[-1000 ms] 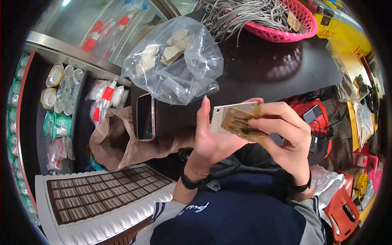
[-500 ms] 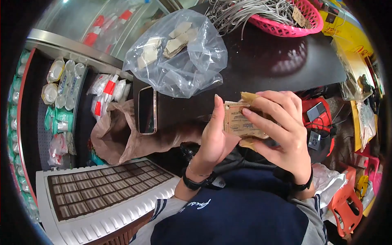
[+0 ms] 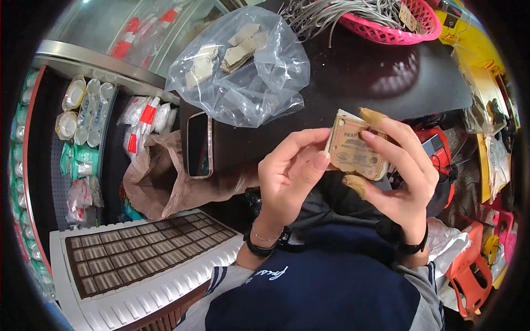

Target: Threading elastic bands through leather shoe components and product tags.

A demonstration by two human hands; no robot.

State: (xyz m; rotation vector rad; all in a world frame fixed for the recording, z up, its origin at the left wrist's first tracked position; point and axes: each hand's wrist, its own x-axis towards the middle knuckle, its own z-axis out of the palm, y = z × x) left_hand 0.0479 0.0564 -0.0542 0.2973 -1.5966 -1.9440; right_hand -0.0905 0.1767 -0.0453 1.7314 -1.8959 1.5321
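Note:
A stack of square, tan printed cardboard tags (image 3: 356, 148) is held up in front of my chest, tilted toward me. My left hand (image 3: 291, 174) grips its left edge, thumb in front and fingers bent behind, partly hidden. On the other side my right hand (image 3: 406, 174) spans the stack, one fingertip on its face and the thumb near the lower edge. Yellowish-brown coverings wrap the right thumb tip and one fingertip. Beyond my hands, a clear plastic bag (image 3: 276, 83) with several loose cardboard pieces (image 3: 240, 55) lies on the dark table (image 3: 353, 83).
A phone (image 3: 200, 146) lies at the table's left, beside an open brown bag (image 3: 160, 179). Grey wires (image 3: 317, 19) spill from a pink basket (image 3: 389, 30) at the back. A white vented unit (image 3: 149, 292) stands lower left; an orange plastic chair (image 3: 469, 276) is lower right.
Both hands and the tag stack have shifted right. The stack is tilted more steeply, and my left thumb has come down from upright onto its edge.

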